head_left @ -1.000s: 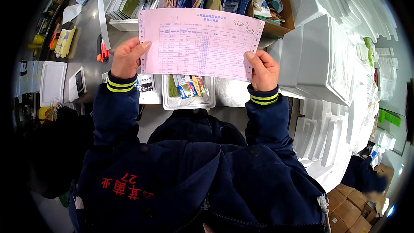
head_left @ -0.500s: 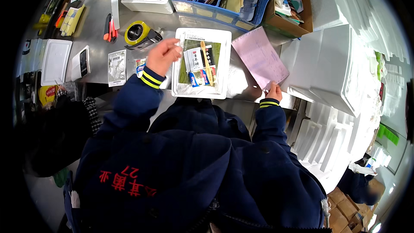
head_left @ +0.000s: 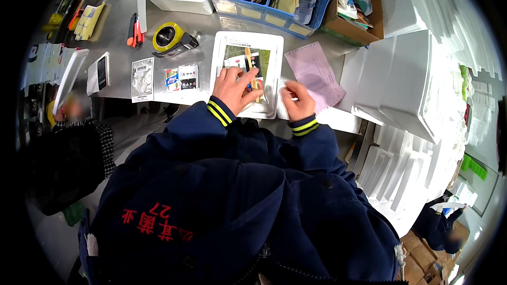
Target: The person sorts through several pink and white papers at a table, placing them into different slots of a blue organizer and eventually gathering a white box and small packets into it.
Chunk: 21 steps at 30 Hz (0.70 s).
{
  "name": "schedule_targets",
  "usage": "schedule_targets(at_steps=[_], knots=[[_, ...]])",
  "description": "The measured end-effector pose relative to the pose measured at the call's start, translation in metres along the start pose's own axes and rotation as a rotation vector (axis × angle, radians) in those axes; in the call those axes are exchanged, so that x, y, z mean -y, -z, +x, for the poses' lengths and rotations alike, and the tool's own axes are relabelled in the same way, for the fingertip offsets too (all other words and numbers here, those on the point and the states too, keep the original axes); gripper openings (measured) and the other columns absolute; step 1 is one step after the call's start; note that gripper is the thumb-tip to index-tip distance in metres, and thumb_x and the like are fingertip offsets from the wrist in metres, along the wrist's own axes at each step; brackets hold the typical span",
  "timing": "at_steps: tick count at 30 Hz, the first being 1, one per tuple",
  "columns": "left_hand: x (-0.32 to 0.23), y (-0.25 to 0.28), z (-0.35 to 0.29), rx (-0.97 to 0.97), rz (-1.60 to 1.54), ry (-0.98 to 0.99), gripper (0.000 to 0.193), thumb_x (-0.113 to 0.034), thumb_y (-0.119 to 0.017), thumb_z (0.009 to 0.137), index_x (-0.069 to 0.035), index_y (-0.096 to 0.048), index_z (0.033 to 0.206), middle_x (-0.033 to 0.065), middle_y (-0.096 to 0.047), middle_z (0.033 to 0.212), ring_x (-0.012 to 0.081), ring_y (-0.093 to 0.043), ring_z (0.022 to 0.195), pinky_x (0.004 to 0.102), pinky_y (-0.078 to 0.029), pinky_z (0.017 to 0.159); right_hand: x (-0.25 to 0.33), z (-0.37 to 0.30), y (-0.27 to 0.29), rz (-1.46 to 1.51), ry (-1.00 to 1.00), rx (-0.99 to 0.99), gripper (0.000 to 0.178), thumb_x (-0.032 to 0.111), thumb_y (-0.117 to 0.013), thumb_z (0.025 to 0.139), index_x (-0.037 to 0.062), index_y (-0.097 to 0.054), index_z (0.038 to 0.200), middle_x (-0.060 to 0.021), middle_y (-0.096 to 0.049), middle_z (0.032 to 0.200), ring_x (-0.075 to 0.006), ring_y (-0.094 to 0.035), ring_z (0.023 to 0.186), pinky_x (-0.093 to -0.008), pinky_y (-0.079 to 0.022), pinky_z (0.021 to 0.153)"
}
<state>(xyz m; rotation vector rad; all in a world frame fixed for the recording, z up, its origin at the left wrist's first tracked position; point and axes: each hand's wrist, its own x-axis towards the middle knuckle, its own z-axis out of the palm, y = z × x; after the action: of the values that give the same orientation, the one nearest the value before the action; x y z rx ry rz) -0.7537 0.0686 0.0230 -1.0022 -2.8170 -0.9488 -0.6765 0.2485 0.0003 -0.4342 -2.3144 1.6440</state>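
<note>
A white foam box point(head_left: 276, 58) stands before me at the table's front edge. Inside are a green sheet point(head_left: 265, 55), black-and-white packets point(head_left: 255, 61) and a small light wooden brush point(head_left: 249, 59). My left hand point(head_left: 235, 88) reaches into the box, its slightly bent fingers apart on the packets and the brush's lower part. Close against the box's right side is my right hand point(head_left: 298, 100), fingers curled together; whatever they pinch is hidden. Right of the box, a pink written sheet point(head_left: 316, 71) lies loose on the table.
Left lie flat packets point(head_left: 172, 79), a silver packet point(head_left: 142, 80), a yellow tape roll in its dispenser point(head_left: 167, 37) and a red-handled cutting tool point(head_left: 135, 34). Behind stand a blue basket point(head_left: 259, 12) and a cardboard box point(head_left: 353, 32). White foam boxes point(head_left: 393, 82) crowd the right side.
My right hand has left the pink sheet's corner and moved left to the box. My left hand has come down into the box. At far left, a co-worker has tilted up a white foam lid.
</note>
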Motion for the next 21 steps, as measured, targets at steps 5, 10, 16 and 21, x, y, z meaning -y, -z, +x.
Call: schedule_targets(at_steps=[5, 10, 16, 21], knots=[[0.008, -0.003, -0.003, -0.114, -0.132, 0.065, 0.053, -0.028, -0.064, 0.073, -0.007, -0.045, 0.118, 0.0148, -0.048, 0.099, 0.0315, -0.044, 0.087, 0.0386, -0.038, 0.077, 0.021, 0.017, -0.027, -0.154, -0.185, 0.214, 0.042, 0.03, -0.061, 0.075, -0.0012, -0.055, 0.102, -0.0154, -0.063, 0.076, -0.0235, -0.062, 0.065, -0.0278, -0.048, 0.06], [0.015, -0.003, -0.008, -0.086, -0.319, 0.165, 0.056, -0.023, -0.063, 0.074, 0.001, -0.041, 0.118, 0.0171, -0.049, 0.1, 0.0322, -0.044, 0.09, 0.0386, -0.037, 0.079, 0.005, 0.034, -0.031, 0.165, -0.335, 0.315, 0.05, 0.039, -0.066, 0.07, -0.0071, -0.059, 0.09, -0.0113, -0.061, 0.068, -0.019, -0.058, 0.059, -0.0279, -0.046, 0.059], [0.014, -0.01, -0.013, -0.129, -0.225, 0.133, 0.059, -0.017, -0.067, 0.068, -0.002, -0.04, 0.118, 0.0146, -0.048, 0.103, 0.0289, -0.045, 0.087, 0.0355, -0.039, 0.078, 0.027, 0.035, -0.032, -0.221, -0.213, 0.342, 0.058, 0.039, -0.066, 0.069, -0.0063, -0.052, 0.103, -0.0129, -0.062, 0.069, -0.0235, -0.061, 0.064, -0.0303, -0.047, 0.06], [0.016, -0.011, -0.02, -0.186, -0.246, 0.136, 0.062, -0.012, -0.068, 0.065, -0.003, -0.04, 0.119, 0.0148, -0.048, 0.103, 0.0307, -0.045, 0.091, 0.0377, -0.038, 0.081, 0.033, 0.031, -0.042, -0.299, -0.208, 0.337, 0.062, 0.041, -0.069, 0.065, -0.0066, -0.052, 0.101, -0.0137, -0.061, 0.068, -0.0238, -0.061, 0.063, -0.0305, -0.047, 0.059]])
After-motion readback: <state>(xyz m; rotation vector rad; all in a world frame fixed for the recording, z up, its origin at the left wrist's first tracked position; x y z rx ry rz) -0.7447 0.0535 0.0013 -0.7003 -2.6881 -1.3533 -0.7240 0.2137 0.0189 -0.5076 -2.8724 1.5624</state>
